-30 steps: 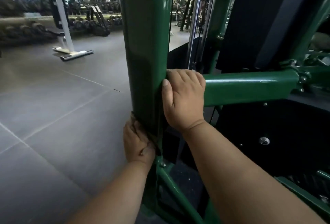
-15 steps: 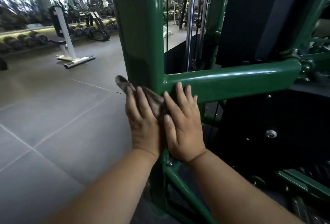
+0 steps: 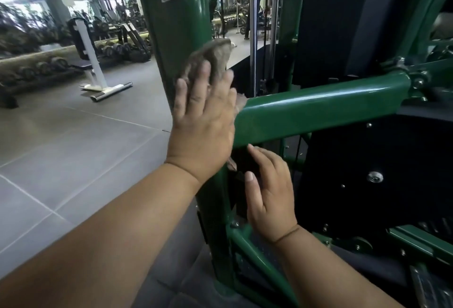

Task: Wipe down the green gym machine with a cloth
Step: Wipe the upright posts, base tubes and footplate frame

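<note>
The green gym machine's thick upright post [image 3: 176,25] rises in the middle of the view, and a green crossbar [image 3: 318,109] runs from it to the right. My left hand [image 3: 203,121] presses a grey-brown cloth [image 3: 213,57] flat against the post at the joint with the crossbar, fingers spread over the cloth. The top of the cloth sticks out above my fingertips. Lower and to the right, my right hand [image 3: 269,192] hangs beside the post under the crossbar, fingers apart and holding nothing.
A black panel [image 3: 367,177] with bolts fills the machine's frame at right. Chrome guide rods [image 3: 253,25] stand behind the post. A white-framed bench [image 3: 93,62] and a dumbbell rack [image 3: 49,62] stand on the grey tiled floor [image 3: 73,148] at left.
My left hand has slid the cloth up the post to the crossbar joint. My right hand has let go of the post and dropped below the crossbar.
</note>
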The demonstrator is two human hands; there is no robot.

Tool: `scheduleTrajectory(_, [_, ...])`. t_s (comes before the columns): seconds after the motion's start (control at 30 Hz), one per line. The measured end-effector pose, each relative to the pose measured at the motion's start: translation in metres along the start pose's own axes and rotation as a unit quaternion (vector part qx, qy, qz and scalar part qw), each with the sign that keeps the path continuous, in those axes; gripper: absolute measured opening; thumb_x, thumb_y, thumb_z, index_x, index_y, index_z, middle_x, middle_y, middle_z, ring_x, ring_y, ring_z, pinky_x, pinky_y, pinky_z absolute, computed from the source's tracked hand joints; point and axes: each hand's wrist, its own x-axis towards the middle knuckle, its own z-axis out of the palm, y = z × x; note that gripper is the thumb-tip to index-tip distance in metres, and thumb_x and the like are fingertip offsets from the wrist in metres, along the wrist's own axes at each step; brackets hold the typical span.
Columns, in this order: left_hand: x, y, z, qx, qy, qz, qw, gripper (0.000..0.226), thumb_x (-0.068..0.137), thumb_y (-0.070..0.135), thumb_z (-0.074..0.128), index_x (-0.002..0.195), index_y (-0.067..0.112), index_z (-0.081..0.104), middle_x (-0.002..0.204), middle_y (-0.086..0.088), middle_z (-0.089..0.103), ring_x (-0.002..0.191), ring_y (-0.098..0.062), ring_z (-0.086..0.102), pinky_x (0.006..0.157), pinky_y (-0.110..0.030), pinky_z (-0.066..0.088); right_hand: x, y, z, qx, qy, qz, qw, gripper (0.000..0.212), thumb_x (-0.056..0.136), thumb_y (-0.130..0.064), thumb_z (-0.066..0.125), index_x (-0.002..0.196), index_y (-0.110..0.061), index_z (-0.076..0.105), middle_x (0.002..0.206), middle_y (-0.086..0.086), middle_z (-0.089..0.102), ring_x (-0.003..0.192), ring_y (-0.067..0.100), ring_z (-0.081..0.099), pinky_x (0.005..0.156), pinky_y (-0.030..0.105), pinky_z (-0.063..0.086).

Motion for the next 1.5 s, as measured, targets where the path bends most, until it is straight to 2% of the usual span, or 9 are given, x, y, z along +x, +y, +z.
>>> scheduleTrajectory(0.17, [0.022, -0.01, -0.016, 0.076, -0.079, 0.102, 0.989, 0.056, 0.112, 0.044, 0.031, 0.127, 0.008, 0.071, 0.125, -0.015, 0.071, 0.142, -0.04, 0.049, 0.128, -0.058, 0.002, -0.011, 0.009, -0.005, -0.005, -0.02, 0.033, 0.999, 0.047, 0.101, -0.034, 0.047, 0.144, -0.019, 0.059, 0.139, 0.0, 0.058, 0.129, 0.019, 0.053, 0.106, 0.047, 0.043])
scheduleTrajectory(0.37, [0.065, -0.008, -0.025, 0.165, -0.15, 0.174, 0.959, 0.07, 0.111, 0.043, 0.014, 0.106, 0.015, 0.078, 0.098, -0.017, 0.076, 0.127, -0.046, 0.057, 0.129, -0.059, 0.001, 0.003, -0.003, 0.011, 0.047, -0.026, 0.073, 0.996, 0.041, 0.101, -0.032, 0.047, 0.135, -0.017, 0.065, 0.131, 0.0, 0.059, 0.125, 0.018, 0.056, 0.105, 0.043, 0.046])
scheduleTrajectory(0.53, [0.037, 0.017, -0.004, 0.065, -0.103, 0.075, 0.99, 0.046, 0.11, 0.039, 0.032, 0.109, 0.013, 0.069, 0.094, -0.008, 0.071, 0.109, -0.035, 0.064, 0.127, -0.05, 0.014, -0.009, 0.004, 0.02, 0.154, -0.015, 0.179, 0.972, 0.041, 0.104, -0.031, 0.037, 0.124, -0.015, 0.069, 0.117, -0.008, 0.064, 0.115, 0.009, 0.061, 0.1, 0.04, 0.05])
scheduleTrajectory(0.77, [0.01, 0.026, 0.01, 0.03, -0.054, 0.073, 0.995, 0.052, 0.111, 0.041, 0.036, 0.152, 0.014, 0.054, 0.142, -0.005, 0.064, 0.123, -0.029, 0.063, 0.126, -0.05, 0.014, -0.016, 0.016, 0.018, 0.176, -0.005, 0.208, 0.962, 0.04, 0.104, -0.032, 0.038, 0.126, -0.019, 0.069, 0.118, -0.009, 0.066, 0.116, 0.011, 0.062, 0.101, 0.039, 0.05])
scheduleTrajectory(0.97, [0.038, 0.002, 0.008, 0.076, -0.086, 0.172, 0.978, 0.061, 0.113, 0.044, 0.025, 0.153, 0.005, 0.049, 0.108, -0.011, 0.072, 0.1, -0.037, 0.065, 0.116, -0.046, 0.025, -0.01, 0.021, 0.03, 0.192, -0.014, 0.209, 0.959, 0.035, 0.104, -0.025, 0.043, 0.123, -0.016, 0.071, 0.118, -0.007, 0.066, 0.116, 0.009, 0.061, 0.104, 0.043, 0.05])
scheduleTrajectory(1.07, [0.033, 0.01, 0.012, 0.07, -0.082, 0.137, 0.985, 0.059, 0.112, 0.041, 0.024, 0.153, 0.007, 0.048, 0.113, -0.011, 0.07, 0.107, -0.039, 0.065, 0.117, -0.047, 0.022, -0.017, 0.027, 0.036, 0.272, -0.002, 0.283, 0.92, 0.037, 0.101, -0.04, 0.043, 0.123, -0.032, 0.072, 0.124, -0.008, 0.07, 0.122, 0.016, 0.064, 0.108, 0.052, 0.049])
scheduleTrajectory(1.17, [0.019, 0.016, 0.019, 0.069, -0.036, 0.139, 0.987, 0.057, 0.113, 0.039, 0.026, 0.16, 0.01, 0.04, 0.147, -0.011, 0.06, 0.128, -0.036, 0.06, 0.122, -0.048, 0.021, -0.021, 0.029, 0.032, 0.294, -0.001, 0.299, 0.908, 0.034, 0.101, -0.04, 0.043, 0.115, -0.036, 0.074, 0.119, -0.004, 0.073, 0.118, 0.02, 0.067, 0.107, 0.054, 0.049])
scheduleTrajectory(1.3, [-0.039, 0.014, 0.03, 0.092, -0.036, 0.245, 0.965, 0.061, 0.111, 0.035, 0.028, 0.166, 0.009, 0.026, 0.172, -0.011, 0.028, 0.157, -0.034, 0.031, 0.127, -0.054, 0.011, -0.032, 0.039, 0.027, 0.287, -0.006, 0.307, 0.907, 0.033, 0.105, -0.035, 0.043, 0.112, -0.027, 0.074, 0.114, 0.0, 0.075, 0.113, 0.021, 0.068, 0.102, 0.056, 0.051])
scheduleTrajectory(1.5, [-0.101, 0.016, 0.048, 0.089, -0.185, 0.359, 0.911, 0.046, 0.099, 0.016, 0.044, 0.137, -0.003, 0.063, 0.119, -0.018, 0.071, 0.123, -0.041, 0.063, 0.127, -0.055, 0.02, -0.053, 0.049, 0.025, 0.261, -0.027, 0.325, 0.908, 0.033, 0.103, -0.041, 0.043, 0.115, -0.034, 0.073, 0.118, -0.007, 0.072, 0.118, 0.017, 0.065, 0.104, 0.053, 0.051])
